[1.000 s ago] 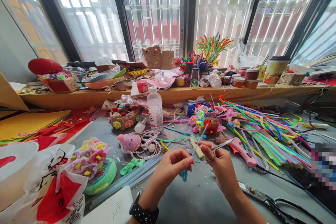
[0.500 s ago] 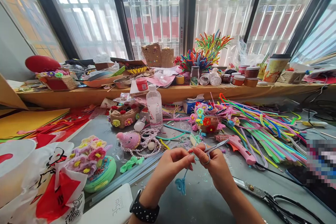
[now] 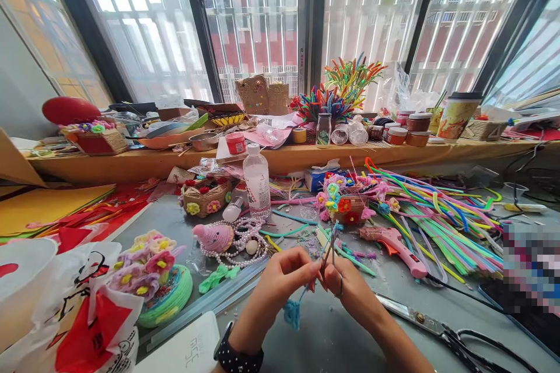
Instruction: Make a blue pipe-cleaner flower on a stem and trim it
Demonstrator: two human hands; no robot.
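Observation:
Low in the middle of the head view, my left hand [image 3: 286, 277] pinches a thin blue pipe cleaner [image 3: 292, 313]. Its lower end hangs below my fingers in a bent, looped shape, and its straight end rises above them. Close beside it, my right hand [image 3: 350, 285] grips small scissors [image 3: 329, 256] by the finger loops. The blades point up and lie right against the blue stem; whether they touch it I cannot tell. A pink glue gun [image 3: 400, 249] lies on the table to the right of my hands.
Large black-handled shears [image 3: 426, 320] lie front right, near many loose pipe cleaners [image 3: 446, 233]. Flower-trimmed baskets [image 3: 205, 195], a water bottle [image 3: 257, 178] and bead strings [image 3: 258, 242] stand or lie beyond my hands. A green pot of fuzzy flowers [image 3: 168, 294] sits left.
The scissors have turned from pointing right to pointing up, against the blue stem. My left hand and the hanging blue loop have shifted slightly left.

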